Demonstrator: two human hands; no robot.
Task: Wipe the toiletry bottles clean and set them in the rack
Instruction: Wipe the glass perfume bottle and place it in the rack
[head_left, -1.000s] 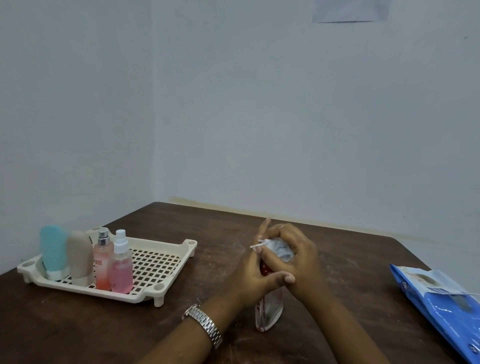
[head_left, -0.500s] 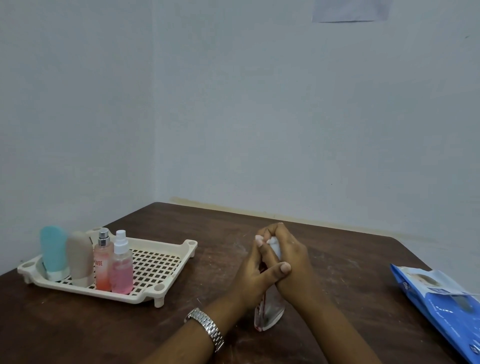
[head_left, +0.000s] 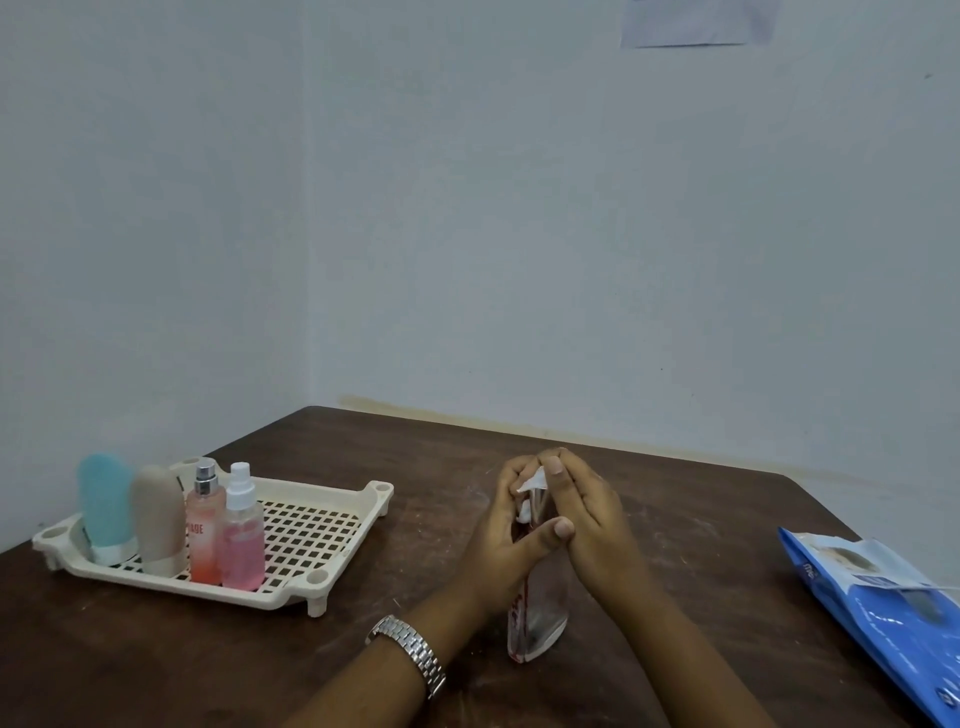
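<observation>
Since a second ago both hands have closed tighter over the bottle top, and the wipe (head_left: 530, 486), then a bunched wad, now shows only as a white corner between the fingers. Bottle (head_left: 540, 618) unmoved: clear, upright on the table (head_left: 701, 519), near the front edge, well right of the rack (head_left: 291, 597); only its lower half shows below the hands. Left hand (head_left: 506, 530) curled round the bottle's neck, thumb crossing the front to touch the right hand (head_left: 589, 514). Right hand curled from the other side, clamping the wipe to the top; fingertips of both meet above. Watch (head_left: 410, 652) on left wrist. Rack holds four in a row at its left end, all upright: blue tube (head_left: 104, 499), beige tube (head_left: 156, 514), peach spray (head_left: 203, 525), pink spray (head_left: 241, 535). Blue pack (head_left: 883, 608) lies at the table's right edge
</observation>
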